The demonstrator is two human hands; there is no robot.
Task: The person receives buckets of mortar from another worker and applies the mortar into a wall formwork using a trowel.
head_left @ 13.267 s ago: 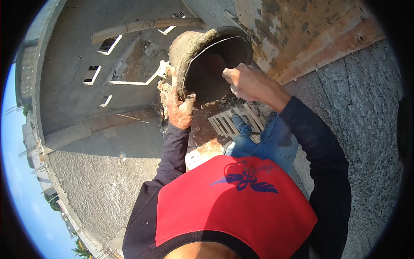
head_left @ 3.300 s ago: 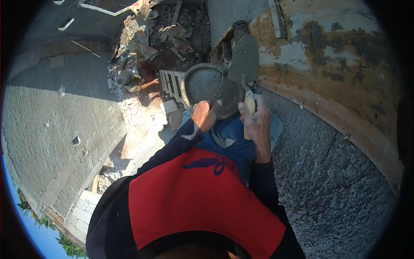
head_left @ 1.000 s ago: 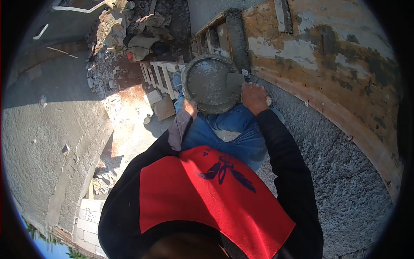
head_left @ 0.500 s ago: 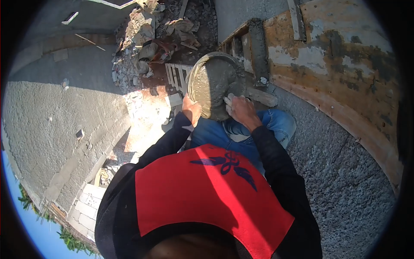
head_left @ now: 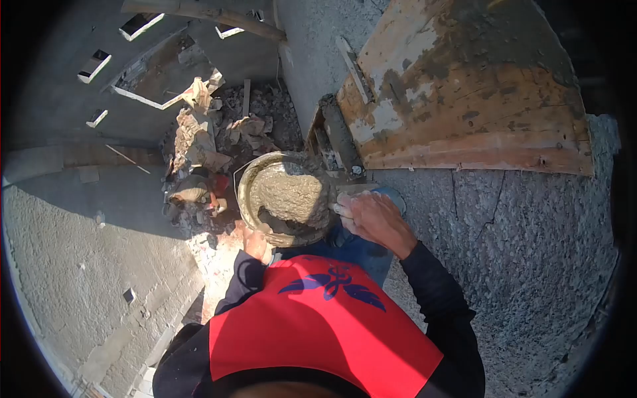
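Note:
A round bucket (head_left: 247, 211) of wet grey mortar (head_left: 288, 196) sits in front of my lap, its rim smeared with mortar. The mortar is heaped in the middle, with a dark hollow along the near side. My left hand (head_left: 256, 244) is closed on the near-left rim of the bucket. At the bucket's right side is my right hand (head_left: 375, 219), its fingers curled and dusted with mortar. What those fingers hold, if anything, is hidden.
A mortar-stained plywood board (head_left: 478, 126) leans at the upper right above a rough grey surface (head_left: 504, 265). Rubble and torn bags (head_left: 192, 192) lie beyond the bucket at left. A plastered wall (head_left: 86, 252) stands on the left.
The view has tilted up toward the far wall. My right hand has moved from over the mortar to the bucket's right side. The mortar is now heaped, with a hollow near me.

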